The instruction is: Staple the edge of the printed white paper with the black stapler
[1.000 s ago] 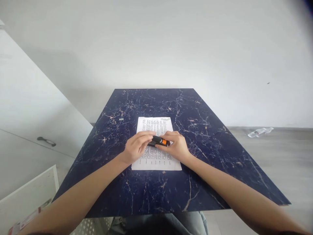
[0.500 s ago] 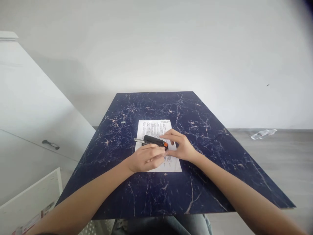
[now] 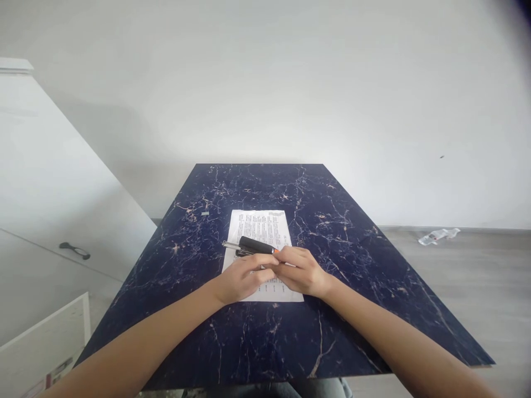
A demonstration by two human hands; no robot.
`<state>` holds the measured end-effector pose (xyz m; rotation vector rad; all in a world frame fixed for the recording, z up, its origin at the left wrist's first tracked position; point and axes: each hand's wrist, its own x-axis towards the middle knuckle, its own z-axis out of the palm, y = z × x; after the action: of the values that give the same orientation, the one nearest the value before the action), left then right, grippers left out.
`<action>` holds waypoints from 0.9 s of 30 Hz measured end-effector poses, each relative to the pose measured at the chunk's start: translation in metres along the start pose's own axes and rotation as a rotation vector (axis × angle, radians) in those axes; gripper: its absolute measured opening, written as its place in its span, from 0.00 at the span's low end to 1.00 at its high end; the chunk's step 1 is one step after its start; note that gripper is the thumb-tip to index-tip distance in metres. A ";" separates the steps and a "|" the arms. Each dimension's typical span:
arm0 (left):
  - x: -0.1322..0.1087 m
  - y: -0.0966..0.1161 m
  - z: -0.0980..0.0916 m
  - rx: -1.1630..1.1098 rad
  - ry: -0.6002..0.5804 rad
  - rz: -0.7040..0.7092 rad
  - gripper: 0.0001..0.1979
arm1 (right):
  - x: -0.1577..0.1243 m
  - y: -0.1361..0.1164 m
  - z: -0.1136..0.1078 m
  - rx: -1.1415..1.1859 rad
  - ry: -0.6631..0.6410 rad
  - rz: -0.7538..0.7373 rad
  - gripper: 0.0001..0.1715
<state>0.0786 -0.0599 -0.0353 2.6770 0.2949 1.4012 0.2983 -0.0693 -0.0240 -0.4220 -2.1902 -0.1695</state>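
Note:
A black stapler (image 3: 257,245) lies slanted across my fingers above a printed sheet of paper (image 3: 265,224). Its metal rail sticks out at the left end, and a bit of orange shows at the right end. My left hand (image 3: 244,278) is closed around the stapler's lower side. My right hand (image 3: 301,270) has its fingers closed on the orange end, touching the left fingertips. The fingers partly hide the stapler's right end.
The dark blue marbled table (image 3: 257,342) bears a small light grey strip (image 3: 204,213) at the left. A white cabinet (image 3: 50,166) with a black handle (image 3: 74,250) stands on the left. Clear plastic packaging (image 3: 438,236) lies on the floor at right.
My right hand has gone from spread fingers beside the stapler to closed on its orange end. The whole view has shifted slightly.

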 end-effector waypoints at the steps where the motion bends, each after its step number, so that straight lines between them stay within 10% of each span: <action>1: -0.001 0.000 0.001 0.013 -0.003 0.007 0.16 | 0.000 0.000 0.000 0.009 -0.003 0.006 0.08; 6: -0.010 -0.015 -0.005 0.075 0.048 0.015 0.16 | -0.007 0.030 -0.011 0.076 0.082 0.344 0.12; 11: -0.015 -0.070 -0.061 0.360 0.203 -0.565 0.05 | -0.051 0.109 -0.046 -0.104 0.165 1.054 0.10; 14: -0.027 -0.111 -0.097 0.584 0.045 -0.779 0.15 | -0.081 0.145 -0.062 -0.121 0.076 1.256 0.10; 22: -0.070 -0.157 -0.104 0.616 -0.381 -1.064 0.29 | -0.097 0.158 -0.065 -0.318 0.093 1.200 0.18; 27: -0.066 -0.155 -0.102 0.643 -0.391 -1.031 0.25 | -0.097 0.160 -0.066 -0.205 -0.030 1.222 0.21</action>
<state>-0.0610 0.0775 -0.0578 2.3621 1.9582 0.4815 0.4597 0.0391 -0.0651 -1.7615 -1.5916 0.2899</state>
